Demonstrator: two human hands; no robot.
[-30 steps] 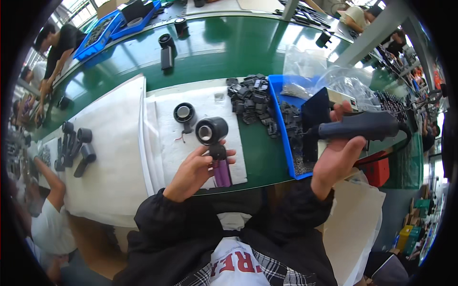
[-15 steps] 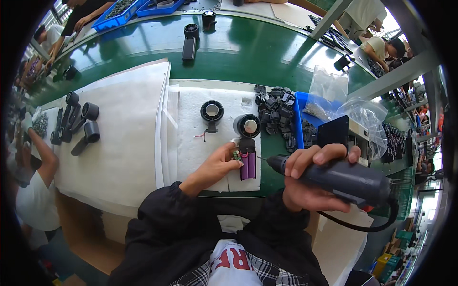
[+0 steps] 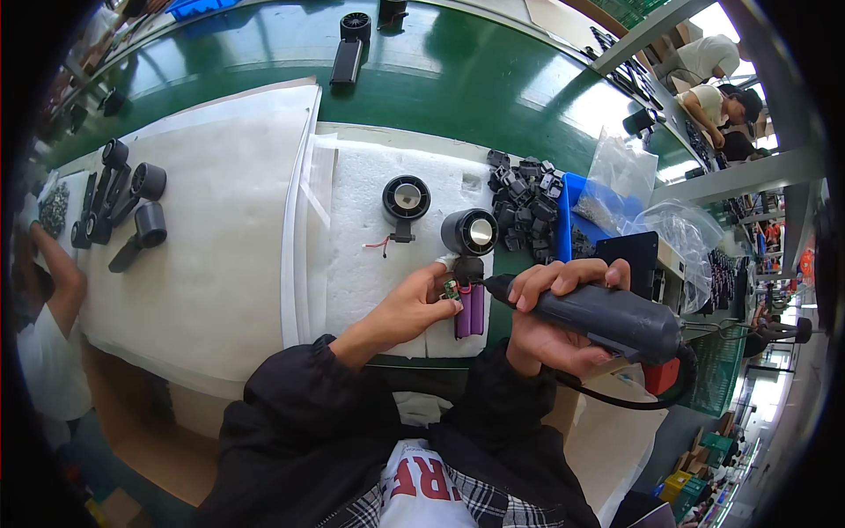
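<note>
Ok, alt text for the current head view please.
The right hand holds a dark grey corded screwdriver close to a black round-headed device with purple cylindrical cells, gripped in the left hand over white foam. Black plastic parts are piled beside a blue plastic bin.

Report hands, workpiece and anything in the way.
Left hand holding black fan unit, purple cells exposed. Right hand gripping dark power screwdriver, tip close by the unit, contact unclear. Second fan unit on white foam; nothing visibly blocking.

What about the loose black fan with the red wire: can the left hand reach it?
Probably yes: nothing bulky blocks the left hand from the fan across the white foam, though that hand's fingers hold the purple-celled device.
</note>
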